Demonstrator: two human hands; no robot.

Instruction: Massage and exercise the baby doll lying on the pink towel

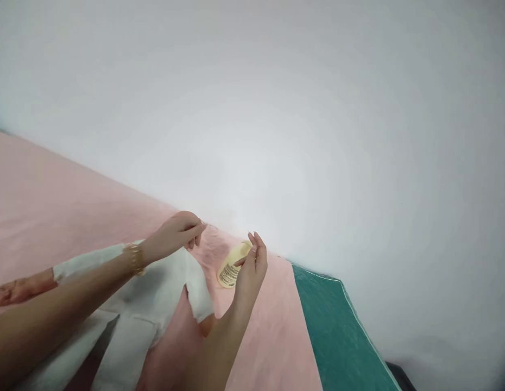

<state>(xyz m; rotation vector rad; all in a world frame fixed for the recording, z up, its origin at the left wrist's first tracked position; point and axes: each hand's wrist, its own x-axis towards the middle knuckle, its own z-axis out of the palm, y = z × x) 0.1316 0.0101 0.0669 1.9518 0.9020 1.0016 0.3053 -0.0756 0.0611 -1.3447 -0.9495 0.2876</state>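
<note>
A baby doll in white clothes [166,282] lies on a pink cloth [269,326], its arms spread. My left hand [183,234], with a gold bracelet at the wrist, is over the doll's head end and hides most of the head. Its fingers are curled in, and whatever they may hold is hidden. To the right, my right hand [252,266] is raised with its fingers apart and nothing visible in them. Just behind it stands a pale yellow bottle [230,266] with dark print, partly covered by the hand. I cannot tell whether hand and bottle touch.
A plain white wall [317,136] rises behind the far edge of the pink cloth. Green cloth [338,320] with a pale edge line covers the surface on the right. A dark object [400,374] shows at the lower right, beyond the green cloth's edge.
</note>
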